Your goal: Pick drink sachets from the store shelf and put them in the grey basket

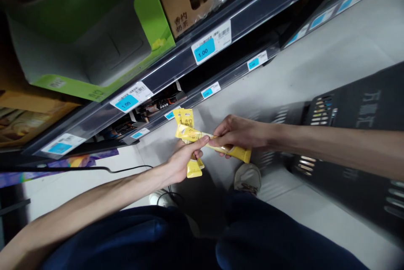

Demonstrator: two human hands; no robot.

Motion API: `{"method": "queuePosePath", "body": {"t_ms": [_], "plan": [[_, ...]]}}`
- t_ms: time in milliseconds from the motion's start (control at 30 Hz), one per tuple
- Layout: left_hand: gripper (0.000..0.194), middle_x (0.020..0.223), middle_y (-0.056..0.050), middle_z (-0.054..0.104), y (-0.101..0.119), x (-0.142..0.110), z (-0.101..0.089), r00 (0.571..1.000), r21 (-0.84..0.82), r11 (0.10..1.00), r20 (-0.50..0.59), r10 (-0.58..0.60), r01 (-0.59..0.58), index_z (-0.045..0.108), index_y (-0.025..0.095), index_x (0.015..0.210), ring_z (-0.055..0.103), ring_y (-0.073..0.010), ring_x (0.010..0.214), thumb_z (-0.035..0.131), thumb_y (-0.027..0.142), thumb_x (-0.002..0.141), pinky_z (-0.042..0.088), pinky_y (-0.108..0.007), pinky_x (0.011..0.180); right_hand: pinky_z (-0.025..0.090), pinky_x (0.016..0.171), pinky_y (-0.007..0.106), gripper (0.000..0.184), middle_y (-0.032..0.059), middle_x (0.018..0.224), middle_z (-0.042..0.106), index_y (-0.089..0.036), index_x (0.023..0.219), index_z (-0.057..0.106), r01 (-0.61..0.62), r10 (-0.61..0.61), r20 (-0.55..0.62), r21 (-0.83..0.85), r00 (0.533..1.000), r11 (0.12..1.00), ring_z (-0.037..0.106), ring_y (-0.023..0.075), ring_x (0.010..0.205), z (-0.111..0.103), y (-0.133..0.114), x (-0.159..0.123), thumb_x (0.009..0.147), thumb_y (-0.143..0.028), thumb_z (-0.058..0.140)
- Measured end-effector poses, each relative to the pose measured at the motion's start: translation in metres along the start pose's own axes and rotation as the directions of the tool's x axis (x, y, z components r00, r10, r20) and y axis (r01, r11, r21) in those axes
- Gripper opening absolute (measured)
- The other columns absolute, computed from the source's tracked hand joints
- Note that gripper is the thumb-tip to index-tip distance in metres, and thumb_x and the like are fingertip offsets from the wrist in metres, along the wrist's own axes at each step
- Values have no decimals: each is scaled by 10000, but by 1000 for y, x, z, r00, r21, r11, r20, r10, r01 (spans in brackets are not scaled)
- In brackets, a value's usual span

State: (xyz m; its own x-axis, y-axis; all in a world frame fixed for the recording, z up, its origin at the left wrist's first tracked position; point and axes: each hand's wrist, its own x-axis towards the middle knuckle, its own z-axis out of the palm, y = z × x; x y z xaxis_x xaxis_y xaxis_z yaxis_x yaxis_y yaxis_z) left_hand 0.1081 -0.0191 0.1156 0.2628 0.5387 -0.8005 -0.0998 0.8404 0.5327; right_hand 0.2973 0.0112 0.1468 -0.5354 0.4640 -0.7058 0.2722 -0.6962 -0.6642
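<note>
My left hand (183, 158) is closed round a bunch of yellow snack packets (186, 119), whose ends stick out above and below the fist. My right hand (236, 132) pinches another yellow packet (235, 152) that lies crosswise over the bunch, touching my left thumb. Both hands meet in front of the shop shelves, above my knees in dark blue trousers.
Dark shelves (176, 65) with blue price labels (204, 52) run across the upper left, holding a green display box (94, 38) and a brown carton (176, 4). A dark crate (353, 135) stands on the pale floor at right. A black cable (132, 169) crosses the floor.
</note>
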Motion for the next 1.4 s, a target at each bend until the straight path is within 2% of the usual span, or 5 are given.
{"method": "queuePosePath", "body": {"t_ms": [267,400,700,1200,1400], "plan": [[499,522,96,390,-1,8,-7,992,-81,997,-129,-6,-4,508,169,744,345,-37,451,878,443,553,279,-153,413,507,544,223,250,98,772,686,-98,743,631,-93,104,152,-74,983,993,616,129,625,-12,-3,-1,717,-313,758],[491,535,101,368,1,9,-10,999,-121,992,-39,-35,30,485,172,742,335,-31,451,873,423,574,267,-140,410,532,554,234,301,143,879,701,-74,808,649,-91,109,137,-134,985,987,640,145,669,-15,-6,-1,737,-355,734],[343,562,85,412,0,-1,-3,995,-73,995,85,-57,64,592,150,780,322,-15,447,858,306,630,255,-145,409,378,419,205,434,76,619,644,-139,617,621,-2,8,35,-184,999,983,543,110,520,-10,-7,-2,749,-545,694],[340,532,85,385,0,1,-2,990,-68,990,80,-116,122,569,170,786,340,-36,447,813,386,689,292,-148,422,361,452,190,77,37,683,654,-180,776,447,-136,151,128,-122,980,983,572,95,502,-6,-2,-6,782,-182,524],[389,592,8,522,1,4,-5,953,-178,948,203,-226,263,651,150,953,487,-92,500,638,514,816,391,-184,454,416,453,248,81,13,566,552,-178,760,527,-121,122,-16,41,992,992,498,116,437,-9,4,2,745,-227,589]]}}
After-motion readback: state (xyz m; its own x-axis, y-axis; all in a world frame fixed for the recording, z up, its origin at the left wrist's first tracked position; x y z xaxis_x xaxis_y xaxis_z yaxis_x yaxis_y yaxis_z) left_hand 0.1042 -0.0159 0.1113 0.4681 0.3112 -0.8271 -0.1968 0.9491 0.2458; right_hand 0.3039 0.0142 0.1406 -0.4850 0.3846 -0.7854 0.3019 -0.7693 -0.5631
